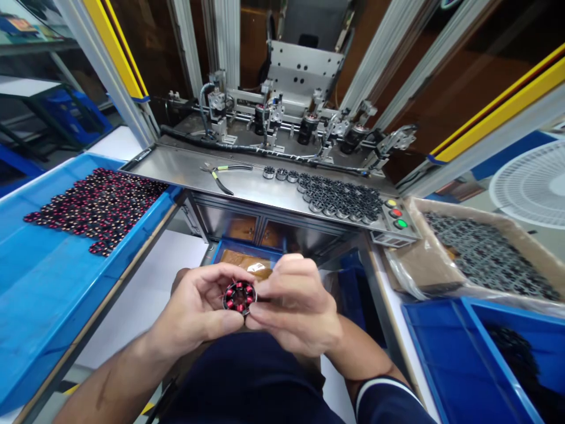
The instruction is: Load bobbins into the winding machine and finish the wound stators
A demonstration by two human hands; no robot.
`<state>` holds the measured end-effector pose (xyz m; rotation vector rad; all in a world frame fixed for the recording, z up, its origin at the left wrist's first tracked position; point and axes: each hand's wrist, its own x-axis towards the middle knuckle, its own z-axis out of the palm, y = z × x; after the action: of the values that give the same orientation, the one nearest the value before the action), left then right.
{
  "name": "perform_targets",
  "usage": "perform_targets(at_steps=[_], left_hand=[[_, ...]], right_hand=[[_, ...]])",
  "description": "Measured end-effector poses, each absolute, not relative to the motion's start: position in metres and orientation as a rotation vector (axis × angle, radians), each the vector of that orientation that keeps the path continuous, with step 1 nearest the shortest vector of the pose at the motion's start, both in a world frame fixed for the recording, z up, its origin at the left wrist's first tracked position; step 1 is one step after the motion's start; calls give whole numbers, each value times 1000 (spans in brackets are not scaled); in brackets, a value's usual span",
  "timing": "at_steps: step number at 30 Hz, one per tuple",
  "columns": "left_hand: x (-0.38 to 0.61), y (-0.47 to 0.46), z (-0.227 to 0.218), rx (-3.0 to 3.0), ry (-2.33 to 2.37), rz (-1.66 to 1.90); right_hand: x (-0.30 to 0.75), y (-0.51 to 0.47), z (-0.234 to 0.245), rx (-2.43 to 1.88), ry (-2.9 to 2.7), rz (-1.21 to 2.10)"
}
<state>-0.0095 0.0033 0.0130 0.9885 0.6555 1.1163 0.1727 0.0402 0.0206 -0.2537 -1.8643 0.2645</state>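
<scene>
A round motor stator (239, 297) with red wire coils is held in front of my body, its open face turned up toward me. My left hand (198, 306) grips its left side between thumb and fingers. At the right rim, my right hand (295, 300) has thumb and fingers closed in a pinch. Whether a wire end sits in that pinch is hidden. On the metal ledge (185, 171) ahead lie several unwound stator cores (339, 197) in rows and a pair of pliers (223, 174) with green-black handles.
A blue tray (26, 294) at left carries many red-wound stators (106, 203). Beyond the ledge stands a machine with several fixtures (309, 126). A button box (397, 218), a carton (415, 259) of grey cores and a blue bin (445, 347) are at right, near a white fan (534, 182).
</scene>
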Motion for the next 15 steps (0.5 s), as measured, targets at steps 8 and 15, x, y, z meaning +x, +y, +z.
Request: perform_targets(at_steps=[8, 15], left_hand=[[3, -3, 15, 1420, 774, 1597], [6, -4, 7, 1525, 783, 1787]], right_hand=[[164, 20, 12, -451, -1681, 109], [138, 9, 12, -616, -1477, 425]])
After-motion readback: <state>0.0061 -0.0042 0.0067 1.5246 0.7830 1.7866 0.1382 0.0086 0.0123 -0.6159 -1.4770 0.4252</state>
